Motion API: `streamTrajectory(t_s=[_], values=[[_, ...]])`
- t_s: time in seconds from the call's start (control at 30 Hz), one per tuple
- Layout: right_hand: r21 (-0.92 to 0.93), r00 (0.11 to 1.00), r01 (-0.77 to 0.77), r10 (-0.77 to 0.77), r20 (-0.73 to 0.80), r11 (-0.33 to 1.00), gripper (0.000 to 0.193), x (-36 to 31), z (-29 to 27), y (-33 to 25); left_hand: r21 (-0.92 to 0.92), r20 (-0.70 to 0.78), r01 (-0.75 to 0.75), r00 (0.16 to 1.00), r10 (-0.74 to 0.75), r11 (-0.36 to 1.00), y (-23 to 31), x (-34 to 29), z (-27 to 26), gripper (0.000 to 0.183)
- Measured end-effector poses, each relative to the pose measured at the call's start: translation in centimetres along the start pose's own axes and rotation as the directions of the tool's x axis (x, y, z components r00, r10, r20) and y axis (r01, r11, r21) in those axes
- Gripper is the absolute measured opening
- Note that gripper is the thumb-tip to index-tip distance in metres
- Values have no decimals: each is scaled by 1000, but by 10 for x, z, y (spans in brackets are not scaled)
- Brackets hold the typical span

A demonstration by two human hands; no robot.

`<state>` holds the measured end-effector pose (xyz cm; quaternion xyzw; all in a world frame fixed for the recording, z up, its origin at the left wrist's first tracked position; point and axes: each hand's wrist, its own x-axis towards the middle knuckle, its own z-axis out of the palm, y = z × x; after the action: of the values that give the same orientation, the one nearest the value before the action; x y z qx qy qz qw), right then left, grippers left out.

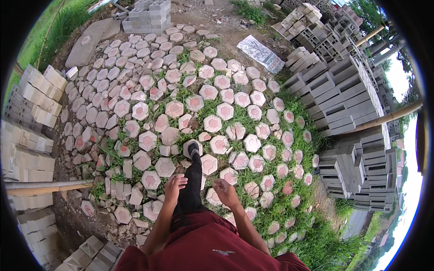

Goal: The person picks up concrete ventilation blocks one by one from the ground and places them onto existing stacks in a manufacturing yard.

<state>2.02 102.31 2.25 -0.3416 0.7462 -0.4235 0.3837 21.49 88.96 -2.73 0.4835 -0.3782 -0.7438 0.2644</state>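
Note:
Both of my hands hang in front of my body, above ground paved with hexagonal stones. My left hand (pixel 175 188) is loosely bent, its fingers a little apart, and nothing shows in it. Curled in more tightly, my right hand (pixel 226 191) also shows no object. Neither hand touches anything. Between them my leg in black trousers reaches forward, and its dark shoe (pixel 193 148) is on the paving. A hexagonal paver with a pink centre (pixel 209 164) lies just right of the shoe. Another paler hexagonal paver (pixel 165 167) lies to its left.
Grey concrete blocks (pixel 346 97) are stacked high on the right, with bamboo poles (pixel 384 118) among them. More blocks (pixel 28 165) line the left, where another pole (pixel 54 186) juts inward. A block stack (pixel 147 18) and a printed sack (pixel 261 53) are at the far side.

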Motion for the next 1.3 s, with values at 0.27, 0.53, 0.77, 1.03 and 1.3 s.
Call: streamTrajectory(t_s=[0.27, 0.53, 0.77, 1.03, 1.3], values=[[-274, 992, 127, -119, 46, 953, 37, 236, -68, -54, -43, -75, 31, 997, -34, 999, 96, 181, 56, 31], [-182, 985, 170, -161, 65, 968, 32, 419, -71, -132, 217, -34, -93, 994, 102, 972, 214, 321, 70, 31], [-129, 916, 304, -253, 311, 944, 32, 584, -57, -170, 164, -63, -119, 989, 131, 979, 284, 455, 89, 32], [-182, 826, 557, -517, 224, 811, 28, 855, -78, -269, 174, -260, -74, 958, 119, 982, 401, 634, 129, 30], [-40, 848, 479, -450, 278, 877, 24, 1028, -85, -337, 17, -303, -258, 919, 251, 966, 531, 777, 161, 32]])
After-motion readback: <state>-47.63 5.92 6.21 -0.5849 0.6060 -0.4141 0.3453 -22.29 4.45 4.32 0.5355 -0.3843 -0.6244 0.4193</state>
